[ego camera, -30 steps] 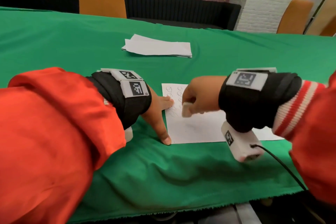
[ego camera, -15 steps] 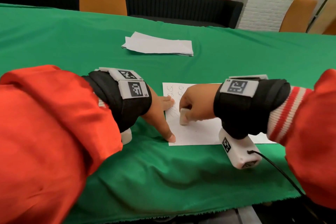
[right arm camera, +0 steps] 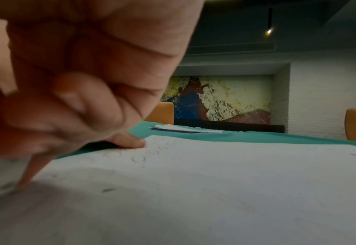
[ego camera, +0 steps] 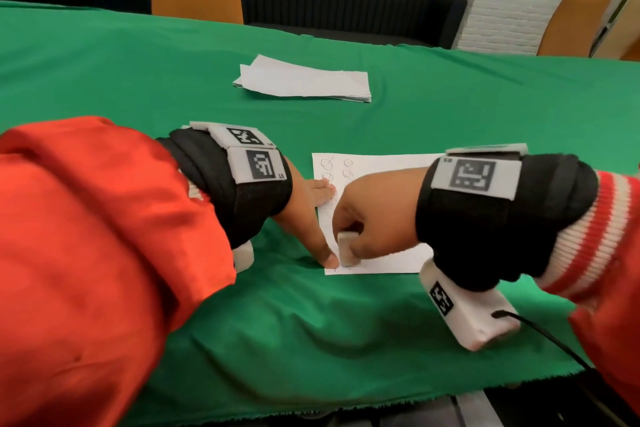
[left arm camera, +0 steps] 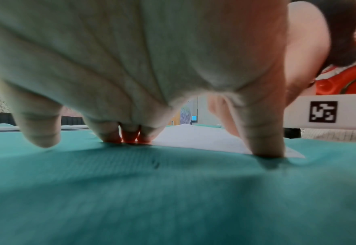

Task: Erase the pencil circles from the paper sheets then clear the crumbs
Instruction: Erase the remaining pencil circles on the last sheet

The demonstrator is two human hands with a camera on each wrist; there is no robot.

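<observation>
Head view has the right hand (ego camera: 374, 215) curled round a small white block eraser (ego camera: 347, 249), end down near the front-left corner of the white paper sheet (ego camera: 388, 255) with pencil circles (ego camera: 327, 163). Left hand (ego camera: 304, 215) is spread flat, fingertips pinning that sheet's left edge to the green tablecloth (ego camera: 277, 322). Stack of white papers (ego camera: 304, 83) further back.

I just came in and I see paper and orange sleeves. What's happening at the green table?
A person is rubbing out pencil circles. The right hand grips a white eraser and presses it on the near left corner of the paper sheet. The left hand holds the sheet's left edge down with spread fingers. Some circles remain at the far left corner. A stack of papers lies farther back on the green cloth.
</observation>
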